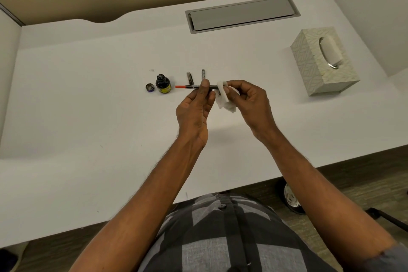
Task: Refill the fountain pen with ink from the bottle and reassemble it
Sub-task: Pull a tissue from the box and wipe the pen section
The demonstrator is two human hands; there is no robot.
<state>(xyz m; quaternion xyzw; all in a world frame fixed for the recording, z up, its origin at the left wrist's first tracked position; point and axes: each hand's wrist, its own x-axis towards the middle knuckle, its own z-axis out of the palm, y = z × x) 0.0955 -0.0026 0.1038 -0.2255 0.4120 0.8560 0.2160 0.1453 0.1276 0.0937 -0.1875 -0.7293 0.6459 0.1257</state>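
While the left hand [195,106] pinches a slim black pen section with an orange-red end [189,87] between thumb and fingertips, the pen part lies level above the white tabletop [88,117], its orange-red end sticking out to the left of the hand and its other end reaching toward the right hand [247,99]. The right hand is closed on a crumpled piece of white tissue [224,100], which is pressed around that right-hand end of the pen part; the tip itself is hidden under the soft, creased paper.

On the tabletop just beyond and left of the hands stands a small dark glass ink bottle with a yellow label [163,84], round-shouldered and uncapped, its threaded neck bare. Its small round dark cap [150,87] lies just beside it to the left, open side up. Two short slender metallic pen pieces [189,76] and [203,73] lie near each other behind the held part, apart from the bottle. Well off to the right sits a rectangular, leaf-patterned pale tissue box [309,62] with an oval opening on top. A grey metal hatch [241,14] is set flush in the smooth matte surface farther back.
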